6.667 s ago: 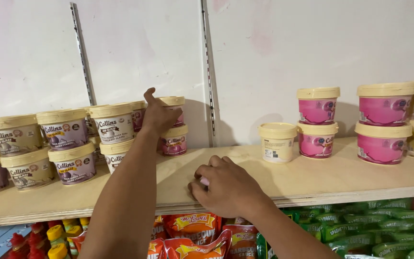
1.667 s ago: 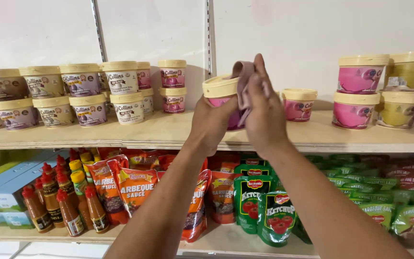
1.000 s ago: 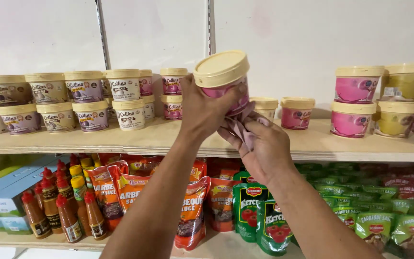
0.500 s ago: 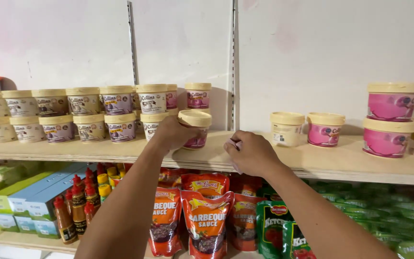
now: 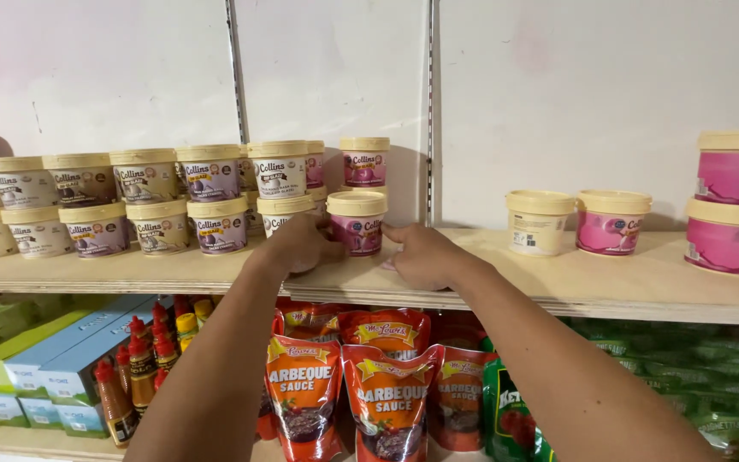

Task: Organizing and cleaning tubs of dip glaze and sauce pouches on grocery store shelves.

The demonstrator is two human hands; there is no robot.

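Note:
A small pink tub with a cream lid (image 5: 357, 224) stands on the wooden shelf (image 5: 609, 287), in front of another pink tub (image 5: 364, 161) stacked higher. My left hand (image 5: 299, 244) grips its left side. My right hand (image 5: 419, 257) lies knuckles-up on the shelf just right of the tub, its fingertips touching the tub's side. A bit of pinkish cloth (image 5: 386, 265) peeks out from under that hand; the rest of the cloth is hidden.
Stacked cream-lidded tubs (image 5: 143, 201) fill the shelf to the left. A cream tub (image 5: 539, 222), a small pink tub (image 5: 613, 222) and bigger pink tubs (image 5: 736, 201) stand to the right. Sauce pouches (image 5: 305, 389), bottles (image 5: 134, 368) and boxes (image 5: 36, 364) sit below.
The pink tub was lifted and wiped with the cloth, then brought down to the shelf. It now stands there between both hands, and my right hand has settled on the shelf beside it.

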